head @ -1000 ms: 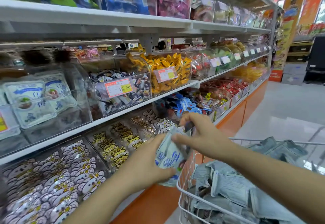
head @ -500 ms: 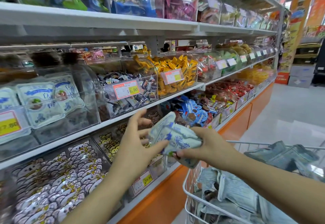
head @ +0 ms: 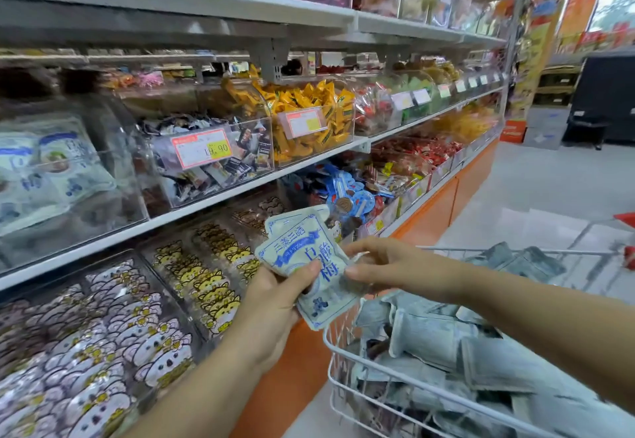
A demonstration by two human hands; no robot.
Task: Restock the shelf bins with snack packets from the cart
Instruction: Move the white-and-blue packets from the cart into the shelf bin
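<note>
Packets (head: 305, 255), white with blue print, a small stack, sat just above the cart's (head: 378, 379) near-left corner. Left hand (head: 275, 303) gripped the stack from below, thumb pressed across the front. Right hand (head: 388, 265) pinched its right edge. Long axis ran upper-left to lower-right. The bin (head: 68, 176) with the same packets, on the middle shelf, lay up and well left of the cart. Judgement: the left hand was nearer, so the carry would go up and left once the right let go.
</note>
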